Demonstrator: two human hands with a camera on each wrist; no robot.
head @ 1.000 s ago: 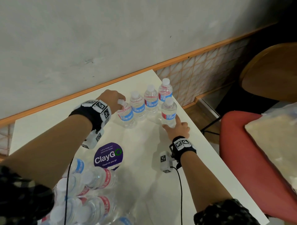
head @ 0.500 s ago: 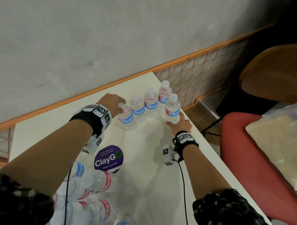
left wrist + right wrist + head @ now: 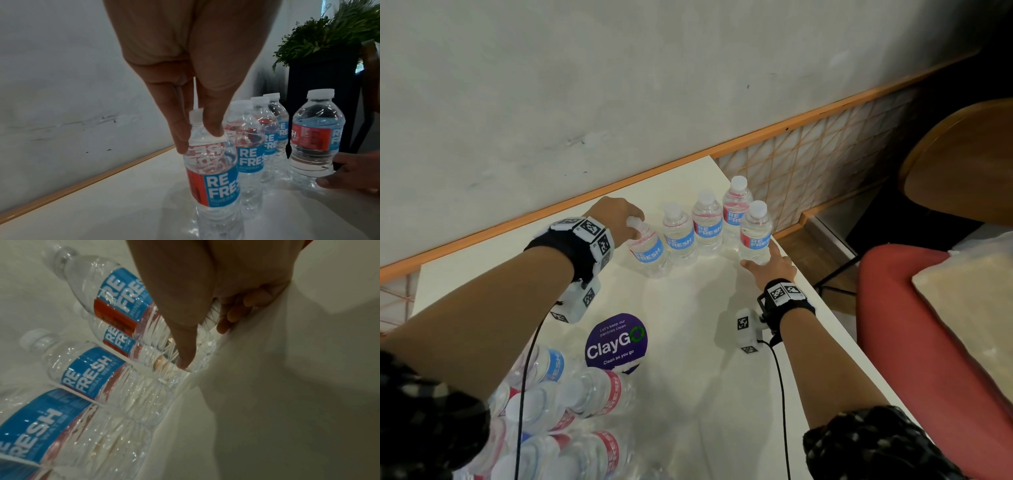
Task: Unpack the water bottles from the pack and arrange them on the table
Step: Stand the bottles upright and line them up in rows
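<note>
A: Head view, big things first. White table point(image 3: 688, 394). The pack point(image 3: 558, 425), wrap torn, at 7 o'clock with bottles lying inside it. Purple ClayGo sticker point(image 3: 616, 342) just beyond it, toward centre.

B: And the unpacked ones?

A: A row of three upright bottles point(image 3: 707, 224) at 12 o'clock by the far edge. The left hand point(image 3: 616, 219) joins the row's left end with the tilted bottle point(image 3: 649, 251), fingers pinching its neck under the cap. The right hand point(image 3: 770, 265) curls round the base of the front bottle point(image 3: 755, 233), at 1 o'clock, just before the row's right end.

B: Both clamped, then. Step?

A: Placing, I'd judge. Five are out and most remain in the wrap.

B: Next move?

A: Likely stand the tilted bottle square beside its neighbour before letting go; a neck grip gives little control and could tip it into the row. Then go back to 7 o'clock for more.
</note>
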